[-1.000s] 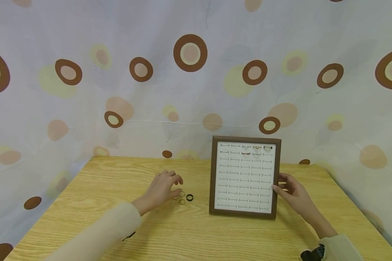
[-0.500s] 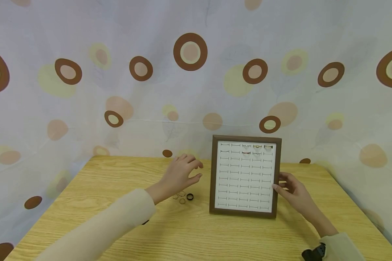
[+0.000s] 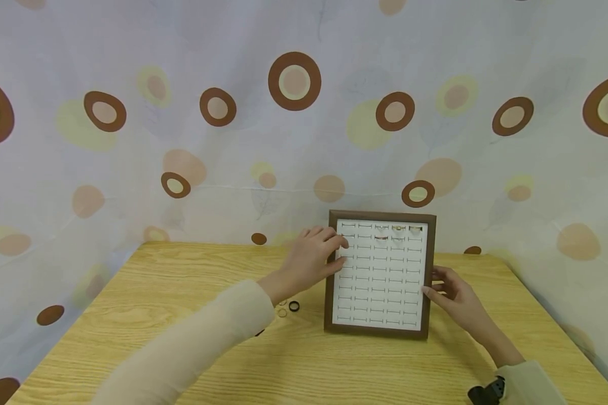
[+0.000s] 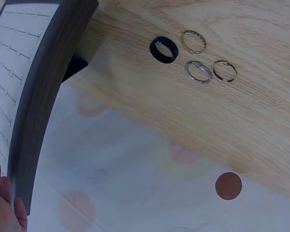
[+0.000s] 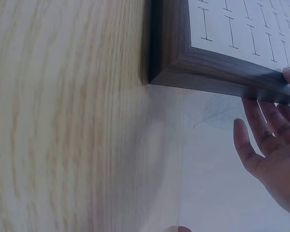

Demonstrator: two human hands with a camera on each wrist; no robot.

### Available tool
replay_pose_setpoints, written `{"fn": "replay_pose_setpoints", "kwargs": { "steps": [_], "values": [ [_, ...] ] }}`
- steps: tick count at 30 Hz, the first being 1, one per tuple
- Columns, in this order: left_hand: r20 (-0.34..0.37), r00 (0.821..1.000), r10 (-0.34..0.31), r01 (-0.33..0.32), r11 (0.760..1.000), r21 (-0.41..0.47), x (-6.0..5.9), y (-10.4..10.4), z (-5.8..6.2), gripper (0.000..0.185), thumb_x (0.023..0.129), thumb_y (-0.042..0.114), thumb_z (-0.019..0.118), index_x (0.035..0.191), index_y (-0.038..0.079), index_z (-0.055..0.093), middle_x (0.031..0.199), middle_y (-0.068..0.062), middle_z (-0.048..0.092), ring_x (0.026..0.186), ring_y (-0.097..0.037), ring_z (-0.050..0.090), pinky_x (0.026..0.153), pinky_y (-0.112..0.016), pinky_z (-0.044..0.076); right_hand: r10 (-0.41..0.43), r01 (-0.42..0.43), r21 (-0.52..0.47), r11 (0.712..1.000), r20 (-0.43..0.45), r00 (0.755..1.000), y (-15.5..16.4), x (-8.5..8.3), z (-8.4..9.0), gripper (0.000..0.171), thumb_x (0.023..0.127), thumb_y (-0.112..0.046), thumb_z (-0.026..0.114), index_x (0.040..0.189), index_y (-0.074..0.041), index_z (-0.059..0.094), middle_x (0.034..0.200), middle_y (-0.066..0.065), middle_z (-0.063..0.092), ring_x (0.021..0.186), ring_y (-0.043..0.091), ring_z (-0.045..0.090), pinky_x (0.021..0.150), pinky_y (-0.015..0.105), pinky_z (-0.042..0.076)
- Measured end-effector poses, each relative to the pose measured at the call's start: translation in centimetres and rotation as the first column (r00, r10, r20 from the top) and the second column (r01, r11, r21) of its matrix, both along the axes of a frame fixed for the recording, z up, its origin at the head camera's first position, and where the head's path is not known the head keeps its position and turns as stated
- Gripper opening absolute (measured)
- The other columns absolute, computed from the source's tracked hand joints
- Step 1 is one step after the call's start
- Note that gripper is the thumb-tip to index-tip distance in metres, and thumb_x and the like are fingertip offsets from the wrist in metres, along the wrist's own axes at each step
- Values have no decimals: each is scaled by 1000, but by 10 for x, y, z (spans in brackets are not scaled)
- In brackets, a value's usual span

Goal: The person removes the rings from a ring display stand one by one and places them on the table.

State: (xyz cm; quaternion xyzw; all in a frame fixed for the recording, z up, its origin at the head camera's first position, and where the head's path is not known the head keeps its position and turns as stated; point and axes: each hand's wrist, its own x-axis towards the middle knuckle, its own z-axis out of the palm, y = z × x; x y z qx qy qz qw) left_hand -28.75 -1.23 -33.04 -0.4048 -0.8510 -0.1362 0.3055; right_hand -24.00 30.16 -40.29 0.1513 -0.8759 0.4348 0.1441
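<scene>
The dark-brown wooden-framed ring display board with its white slotted face stands upright near the back of the light wooden tabletop, leaning slightly backward, its long axis running up and down and its white face turned toward the person. The left hand is up at the board's upper left corner, fingers gently curled with the tips lying over the left frame edge and the first slot column; whether they pinch a ring there I cannot tell, it is too small to make out. That arm, in a cream sleeve, stretches diagonally from lower left up to the board, wrist raised off the tabletop. The right hand is at the board's right edge, about halfway down, thumb on the front of the frame and the fingers spread straight behind it in the right wrist view, steadying rather than clenching. A few rings already sit in the top right slots of the board. Below the left forearm, just left of the board's lower corner, loose rings lie flat on the tabletop: a black band ring, and close by it three thin metal rings, all apart from the left hand.
</scene>
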Motion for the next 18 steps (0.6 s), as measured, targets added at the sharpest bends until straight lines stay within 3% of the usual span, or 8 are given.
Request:
{"fn": "replay_pose_setpoints", "kwargs": {
  "steps": [9,18],
  "values": [
    [-49,998,27,-29,998,-47,-6,28,11,18,85,28,61,102,21,61,95,7,58,86,-12,50,76,-27,39,10,-10,-1,1000,-8,1000,1,0,1,42,88,-9,58,125,5,43,106,5,56,88,-6,54,72,15,47],
    [-68,996,66,-71,995,-71,-9,47,16,20,86,31,61,105,24,60,95,8,57,89,-11,49,73,-25,33,7,-7,1,1000,5,1000,0,0,1,44,88,-11,58,126,5,42,110,14,55,90,-6,53,72,15,47]
  ]
}}
